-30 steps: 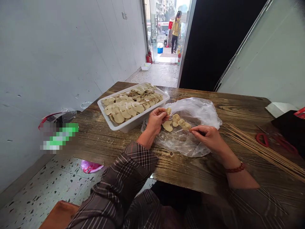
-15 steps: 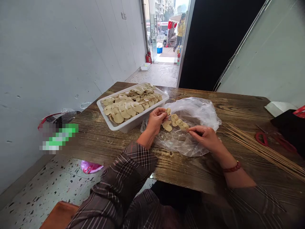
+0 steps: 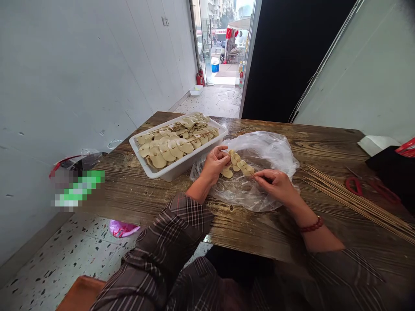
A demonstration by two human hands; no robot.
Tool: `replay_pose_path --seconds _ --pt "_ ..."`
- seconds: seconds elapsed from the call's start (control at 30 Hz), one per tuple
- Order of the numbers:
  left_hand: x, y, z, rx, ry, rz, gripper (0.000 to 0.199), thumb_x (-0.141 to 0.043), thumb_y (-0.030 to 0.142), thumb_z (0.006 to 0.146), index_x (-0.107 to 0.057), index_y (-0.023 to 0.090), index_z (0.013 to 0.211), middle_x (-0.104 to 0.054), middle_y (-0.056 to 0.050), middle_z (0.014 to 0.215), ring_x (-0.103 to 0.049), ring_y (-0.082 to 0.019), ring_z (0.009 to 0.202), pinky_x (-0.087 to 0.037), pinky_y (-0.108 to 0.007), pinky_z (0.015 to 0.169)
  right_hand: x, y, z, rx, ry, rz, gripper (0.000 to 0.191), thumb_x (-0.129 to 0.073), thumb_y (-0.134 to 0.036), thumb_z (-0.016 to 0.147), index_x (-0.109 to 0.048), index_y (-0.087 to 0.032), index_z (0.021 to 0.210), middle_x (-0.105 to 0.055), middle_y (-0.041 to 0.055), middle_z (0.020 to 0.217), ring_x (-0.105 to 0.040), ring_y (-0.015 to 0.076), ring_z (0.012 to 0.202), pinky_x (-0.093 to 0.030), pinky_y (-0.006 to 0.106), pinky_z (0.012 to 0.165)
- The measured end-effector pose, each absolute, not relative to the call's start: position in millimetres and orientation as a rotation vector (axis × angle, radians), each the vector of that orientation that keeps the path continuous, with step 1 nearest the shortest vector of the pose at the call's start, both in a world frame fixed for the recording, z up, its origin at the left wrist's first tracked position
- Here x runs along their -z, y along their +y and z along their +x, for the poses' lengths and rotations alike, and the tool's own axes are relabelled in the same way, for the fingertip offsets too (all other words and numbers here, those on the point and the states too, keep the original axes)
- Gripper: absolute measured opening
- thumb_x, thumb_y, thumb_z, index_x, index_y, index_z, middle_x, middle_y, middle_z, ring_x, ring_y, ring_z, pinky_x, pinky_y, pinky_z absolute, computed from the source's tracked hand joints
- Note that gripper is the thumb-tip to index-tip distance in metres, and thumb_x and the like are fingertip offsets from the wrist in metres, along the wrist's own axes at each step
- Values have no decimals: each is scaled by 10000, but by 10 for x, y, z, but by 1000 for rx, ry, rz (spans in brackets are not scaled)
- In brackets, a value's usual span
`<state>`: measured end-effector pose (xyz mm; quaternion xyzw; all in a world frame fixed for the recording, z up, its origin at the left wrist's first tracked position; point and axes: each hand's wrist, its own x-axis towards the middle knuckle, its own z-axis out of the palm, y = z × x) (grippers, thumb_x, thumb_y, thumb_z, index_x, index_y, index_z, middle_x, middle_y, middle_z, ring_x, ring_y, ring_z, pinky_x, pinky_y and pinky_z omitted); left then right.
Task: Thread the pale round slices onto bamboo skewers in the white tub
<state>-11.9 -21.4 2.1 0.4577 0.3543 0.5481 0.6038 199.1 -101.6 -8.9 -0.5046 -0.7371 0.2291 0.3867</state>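
Note:
Over a clear plastic bag (image 3: 274, 149), my right hand (image 3: 277, 183) pinches the near end of a thin bamboo skewer. Several pale, round, flat slices (image 3: 241, 164) are threaded along it in an overlapping row; their exact kind is unclear. My left hand (image 3: 215, 165) closes its thumb and fingers on the slice at the far end, partly hiding it. One loose pale slice (image 3: 226, 172) lies on the bag just below the row. To the left, a white plastic tray (image 3: 162, 172) holds many skewers loaded with the same slices.
Bare bamboo skewers (image 3: 353, 201) lie in a bundle on the wooden table (image 3: 155, 198) at right, beside red-handled scissors (image 3: 353, 185). A black box (image 3: 391, 170) stands at the right edge. A brown stool (image 3: 81, 293) is at lower left, and a doorway opens ahead.
My left hand has brought its slice against the skewer's far end, where it now joins the row. My right hand has shifted very slightly left. The person outside has left view.

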Motion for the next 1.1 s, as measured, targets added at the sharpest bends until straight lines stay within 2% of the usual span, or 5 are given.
replay_pose_path --seconds 0.3,0.47,0.67,0.93,1.1 --pt "8 -179 -169 -1131 881 1038 181 -679 292 804 -639 145 902 -700 -45 857 -634 -98 680 -492 -228 642 68 -978 2078 -587 -1708 -1353 255 -598 -349 845 -776 -169 877 -762 57 798 -666 189 705 -485 288 631" --pt "122 -142 -131 -1059 1174 1780 115 -591 173 817 -697 150 853 -672 -36 789 -582 -127 692 -473 -269 692 83 -946 2153 -601 -1573 -1376 294 -604 -384 837 -777 -155 903 -738 50 764 -633 178 683 -436 263 557" --pt "212 -144 -72 -738 1213 2469 161 -682 167 757 -748 182 903 -678 -88 994 -612 -222 939 -484 -366 894 78 -945 2125 -596 -1625 -1342 285 -596 -375 853 -778 -160 896 -743 48 773 -638 177 701 -441 270 592" --pt "200 -173 8 -817 1222 2404 133 -613 133 798 -683 203 710 -625 -92 874 -589 -246 905 -438 -393 931 46 -964 2108 -581 -1655 -1339 271 -594 -366 855 -778 -170 889 -753 51 788 -647 180 699 -453 275 597" --pt "187 -160 27 -966 1234 2198 201 -615 75 743 -579 208 598 -588 -51 756 -559 -204 804 -435 -329 858 44 -967 2109 -590 -1638 -1347 293 -580 -379 852 -780 -168 889 -730 45 743 -633 176 681 -449 264 560"
